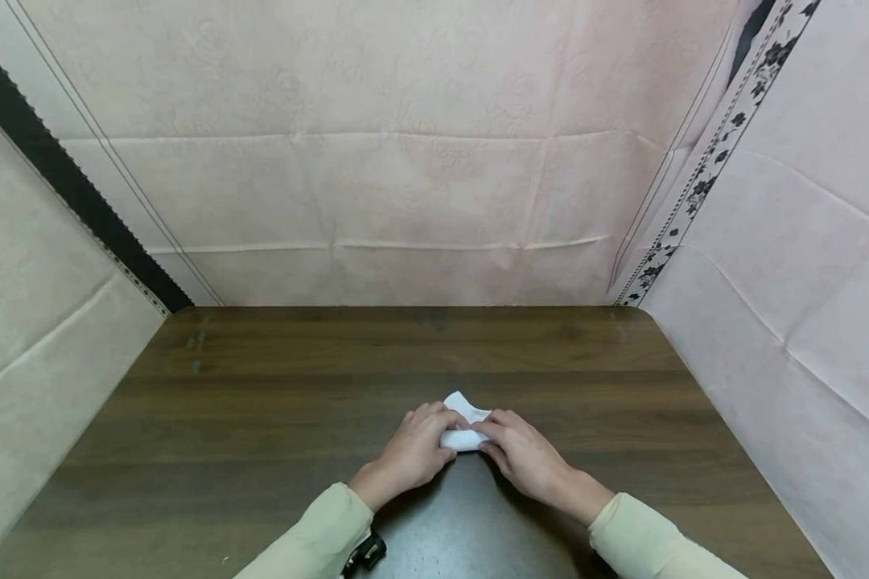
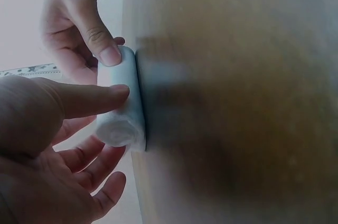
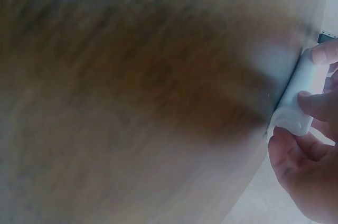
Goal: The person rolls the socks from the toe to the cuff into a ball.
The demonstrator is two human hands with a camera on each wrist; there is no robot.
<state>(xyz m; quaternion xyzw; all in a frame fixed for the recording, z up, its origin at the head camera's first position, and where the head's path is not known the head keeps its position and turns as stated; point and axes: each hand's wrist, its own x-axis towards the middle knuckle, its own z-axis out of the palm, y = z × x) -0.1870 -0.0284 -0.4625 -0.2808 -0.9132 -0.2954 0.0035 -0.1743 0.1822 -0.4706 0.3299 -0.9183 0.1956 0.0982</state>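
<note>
A small white roll (image 1: 465, 439) of thin, soft-looking sheet lies on the table, a short loose flap rising behind it. Its material, cloth or paper, I cannot tell. The spiral of layers shows at its end in the left wrist view, where the roll (image 2: 122, 105) lies between both thumbs and the fingers. My left hand (image 1: 422, 445) holds the left end, thumb along the side nearer me. At the other end my right hand (image 1: 525, 452) grips it, and the right wrist view shows its fingers (image 3: 293, 155) curled at the roll's end (image 3: 298, 100).
The brown wood-grain table (image 1: 275, 418) spreads around both hands. Pale cloth hangs behind it (image 1: 405, 185) and along both sides, with a black band (image 1: 80, 177) at left and a floral border (image 1: 717, 161) at right. A black device (image 1: 368, 553) sits by the left sleeve.
</note>
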